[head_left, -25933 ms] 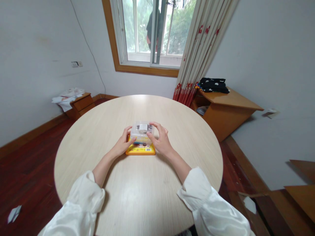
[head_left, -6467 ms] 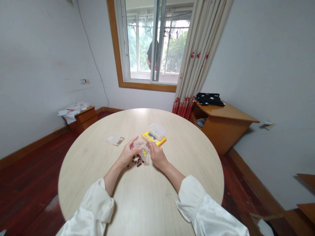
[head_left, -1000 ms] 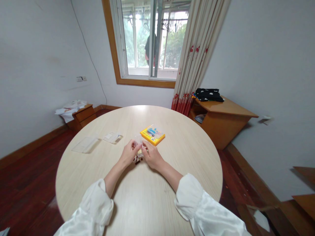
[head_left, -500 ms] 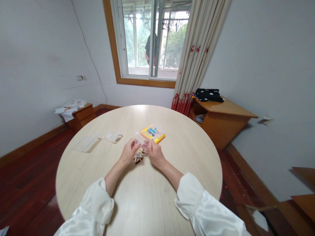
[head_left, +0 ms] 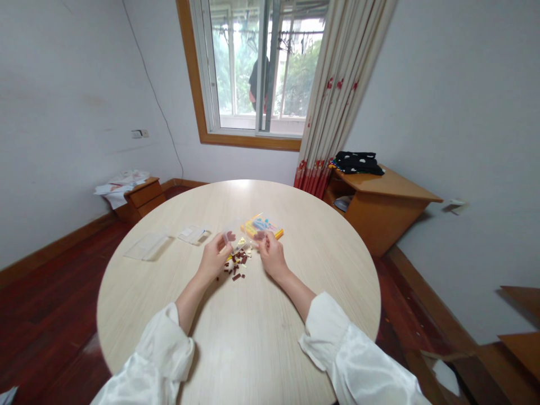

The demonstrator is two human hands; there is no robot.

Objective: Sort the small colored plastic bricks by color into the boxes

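My left hand [head_left: 215, 257] and my right hand [head_left: 272, 256] are both closed on a clear plastic bag [head_left: 238, 226], one at each side, just above the table. Below and between them lies a loose pile of small building bricks [head_left: 237, 269], dark brown and cream-yellow. A few cream pieces show at the bag's lower part; whether they are inside or behind it I cannot tell. Right behind the bag is a flat yellow box [head_left: 276, 232] with blue print, partly covered by the bag and my right hand.
On the left of the round table [head_left: 257, 349] are a clear plastic tray [head_left: 147, 245] and a smaller clear packet [head_left: 194, 234]. Beyond the table stand a wooden desk [head_left: 396, 194] with folded black cloth [head_left: 358, 163] and a small cabinet [head_left: 145, 197] with papers.
My hands have moved apart, spreading the bag between them. Brown and cream bricks have dropped out and scattered on the table beneath it.
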